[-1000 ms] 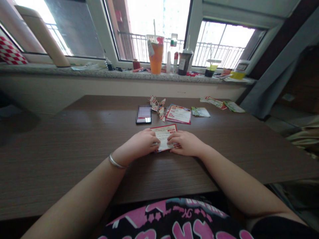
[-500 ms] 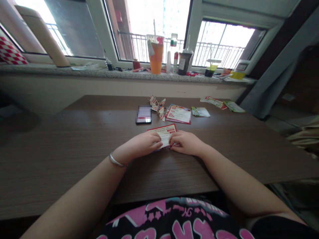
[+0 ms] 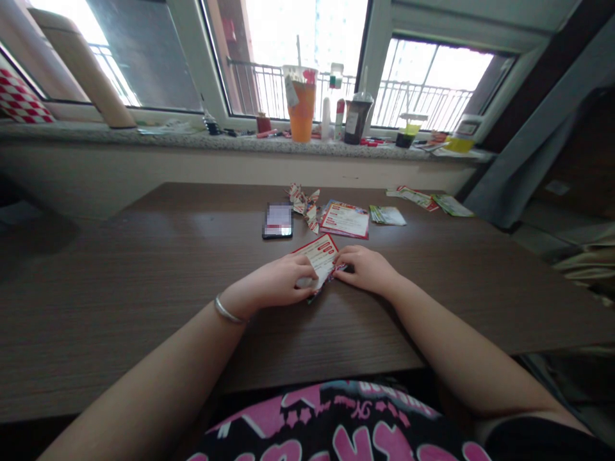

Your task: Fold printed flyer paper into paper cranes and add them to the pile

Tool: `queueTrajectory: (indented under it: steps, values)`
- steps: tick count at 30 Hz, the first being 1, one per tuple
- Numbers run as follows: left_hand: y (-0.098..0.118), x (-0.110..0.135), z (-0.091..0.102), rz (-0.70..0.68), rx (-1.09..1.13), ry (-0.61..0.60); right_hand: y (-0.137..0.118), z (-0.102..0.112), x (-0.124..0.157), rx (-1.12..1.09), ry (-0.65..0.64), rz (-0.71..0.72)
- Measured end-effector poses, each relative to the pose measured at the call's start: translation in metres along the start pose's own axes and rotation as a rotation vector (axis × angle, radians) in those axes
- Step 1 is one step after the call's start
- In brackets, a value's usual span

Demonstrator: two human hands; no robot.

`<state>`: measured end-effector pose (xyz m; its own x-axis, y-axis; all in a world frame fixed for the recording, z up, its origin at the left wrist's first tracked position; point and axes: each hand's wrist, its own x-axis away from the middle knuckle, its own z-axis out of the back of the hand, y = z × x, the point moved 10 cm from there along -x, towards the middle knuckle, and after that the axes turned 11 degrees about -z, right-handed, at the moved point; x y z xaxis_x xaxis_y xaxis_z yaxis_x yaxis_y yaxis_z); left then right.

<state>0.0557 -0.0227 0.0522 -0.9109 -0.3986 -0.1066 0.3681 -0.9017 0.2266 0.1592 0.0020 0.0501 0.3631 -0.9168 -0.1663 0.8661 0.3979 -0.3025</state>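
Observation:
A small red-and-white printed paper card (image 3: 321,256) lies at the middle of the brown wooden table (image 3: 144,269), turned at an angle with its left part lifted off the surface. My left hand (image 3: 273,282) pinches its left and lower part, fingers curled over the paper. My right hand (image 3: 368,270) pinches the card's right corner, fingertips pressed together. A silver bangle (image 3: 225,312) sits on my left wrist.
Behind the card lie a dark phone (image 3: 277,221), folded paper cranes (image 3: 305,203), a stack of similar cards (image 3: 344,219) and more leaflets (image 3: 388,216) to the right. The stone windowsill (image 3: 144,137) holds an orange cup (image 3: 302,109), a dark drink cup (image 3: 356,120) and small bottles.
The card, flat under both hands a second ago, has been turned and its left side raised. My left hand moved onto the paper; my right hand shifted slightly right to its corner.

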Motion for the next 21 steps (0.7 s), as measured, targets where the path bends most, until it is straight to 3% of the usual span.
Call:
queueTrajectory:
  steps: [15,21]
  values:
    - [0.002,0.0,-0.005,-0.014,-0.052,0.013,0.03,0.005,-0.005,0.072,0.1,-0.282]
    - [0.004,0.0,-0.004,-0.015,-0.066,0.007,0.036,0.003,-0.012,-0.068,0.118,-0.275]
